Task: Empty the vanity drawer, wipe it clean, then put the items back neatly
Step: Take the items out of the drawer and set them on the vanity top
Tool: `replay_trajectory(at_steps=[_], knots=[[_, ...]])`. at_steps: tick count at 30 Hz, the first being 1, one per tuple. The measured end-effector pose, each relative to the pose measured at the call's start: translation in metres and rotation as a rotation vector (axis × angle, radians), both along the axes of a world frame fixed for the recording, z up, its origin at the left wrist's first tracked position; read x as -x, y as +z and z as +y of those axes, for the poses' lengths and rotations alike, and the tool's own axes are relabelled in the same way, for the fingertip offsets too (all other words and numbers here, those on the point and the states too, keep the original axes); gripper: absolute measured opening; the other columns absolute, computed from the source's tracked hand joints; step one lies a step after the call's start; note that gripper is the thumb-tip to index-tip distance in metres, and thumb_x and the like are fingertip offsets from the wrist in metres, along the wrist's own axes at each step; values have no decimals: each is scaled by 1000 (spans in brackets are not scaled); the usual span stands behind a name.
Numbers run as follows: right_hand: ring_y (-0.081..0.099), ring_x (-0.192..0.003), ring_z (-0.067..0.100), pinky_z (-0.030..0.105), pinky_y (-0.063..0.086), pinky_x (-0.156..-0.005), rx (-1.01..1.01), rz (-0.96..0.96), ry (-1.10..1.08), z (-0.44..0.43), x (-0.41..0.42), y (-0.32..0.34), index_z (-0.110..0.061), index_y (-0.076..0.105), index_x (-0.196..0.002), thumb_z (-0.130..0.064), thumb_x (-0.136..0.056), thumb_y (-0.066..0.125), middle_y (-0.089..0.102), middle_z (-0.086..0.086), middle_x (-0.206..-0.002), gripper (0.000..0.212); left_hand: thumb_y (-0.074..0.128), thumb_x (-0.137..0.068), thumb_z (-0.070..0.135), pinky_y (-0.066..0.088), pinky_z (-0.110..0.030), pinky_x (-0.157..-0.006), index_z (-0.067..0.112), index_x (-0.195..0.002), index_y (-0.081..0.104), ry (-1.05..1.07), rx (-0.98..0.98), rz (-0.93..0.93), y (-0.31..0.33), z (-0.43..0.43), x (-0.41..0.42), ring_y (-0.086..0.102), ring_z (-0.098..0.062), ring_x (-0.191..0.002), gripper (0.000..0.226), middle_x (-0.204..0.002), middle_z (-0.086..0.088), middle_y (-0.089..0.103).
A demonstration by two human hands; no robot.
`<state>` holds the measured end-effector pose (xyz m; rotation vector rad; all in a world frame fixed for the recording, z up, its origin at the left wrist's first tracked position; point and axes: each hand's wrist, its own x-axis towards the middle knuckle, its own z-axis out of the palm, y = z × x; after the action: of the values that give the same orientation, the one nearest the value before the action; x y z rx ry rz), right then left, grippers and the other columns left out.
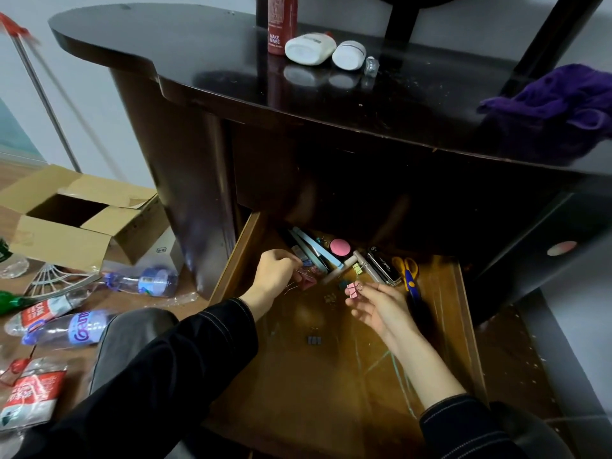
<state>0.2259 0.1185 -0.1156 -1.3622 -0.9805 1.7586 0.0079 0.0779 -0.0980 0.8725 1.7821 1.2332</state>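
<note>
Glossy dark wooden vanity top (205, 64), scuffed brown wooden drawer (298, 376), fuzzy purple cloth (556, 97), matt cardboard box (43, 240)

In the wooden drawer (239, 256), pale blue plastic tubes (314, 248) lie behind the left fingers (285, 260); yellow-handled metal scissors (408, 270) lie right of the right fingers (368, 288).

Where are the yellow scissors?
In the head view, the scissors lie at the back right of the drawer, beside the black case, beyond the right hand.
</note>
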Motion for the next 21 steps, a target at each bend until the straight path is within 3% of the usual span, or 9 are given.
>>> replay_trajectory(at_steps=[7,13,19,21], knots=[[69,-63,19,25,56,-53,-136,-77,97,-15,2,33,-1,67,-104,-7,-96,66,75,15,-78,10,51,-92,-3,52,-21,-61,-2,-90,67,-210,-120,-26,38,-21,3,66,-11,-63,16,-67,-1,70],[64,-62,15,23,52,-53,-554,-205,299,-48,2,129,-12,69,-95,-15,-100,63,72,6,-76,8,63,-91,0,50,-17,-60,1,-90,69,-321,-286,-94,111,-70,10,64,-13,-66,6,-74,-5,70],[61,-54,22,25,47,-45,-876,-82,345,-66,26,244,-19,71,-82,-23,-93,70,70,14,-73,11,72,-86,4,52,-23,-67,3,-88,71,-255,-656,-46,203,-105,31,61,-21,-69,3,-77,-22,64],[62,-51,20,25,46,-42,-968,-121,357,-54,41,271,-21,71,-82,-28,-88,71,71,12,-73,10,70,-87,0,52,-19,-65,6,-86,72,-182,-795,45,230,-99,41,62,-16,-68,6,-78,-15,68]])
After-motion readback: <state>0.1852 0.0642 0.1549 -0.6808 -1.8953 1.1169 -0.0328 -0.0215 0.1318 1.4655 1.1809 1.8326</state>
